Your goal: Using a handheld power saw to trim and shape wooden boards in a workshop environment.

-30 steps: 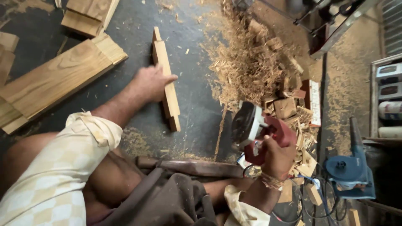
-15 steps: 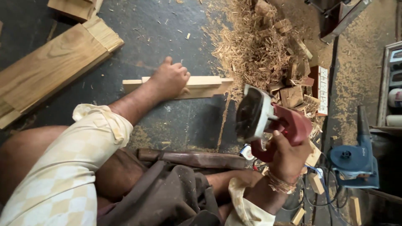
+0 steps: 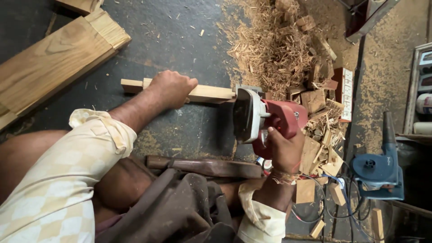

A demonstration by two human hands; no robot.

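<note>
Planing is getting under way on a long pale wooden strip that is lying flat across the dark workshop floor, running left to right in front of the person. To do this pass well, I judge that the strip needs to be pinned hard so it is not sliding, and that the tool's sole should be sitting flat on the wood, travelling straight along its length with even pressure.

Left hand is pressing down on the strip near its left end, palm over the wood and fingers curled loosely around its far edge. Right hand is wrapping tightly around the handle of a red electric hand planer, whose grey front end is meeting the strip's right end; whether the sole is fully seated, I cannot tell.

Beyond the planer, a heap of pale wood shavings and small offcut blocks is lying. A broad wooden plank is resting at the upper left, and a blue electric blower is sitting to the right among tangled cables.
</note>
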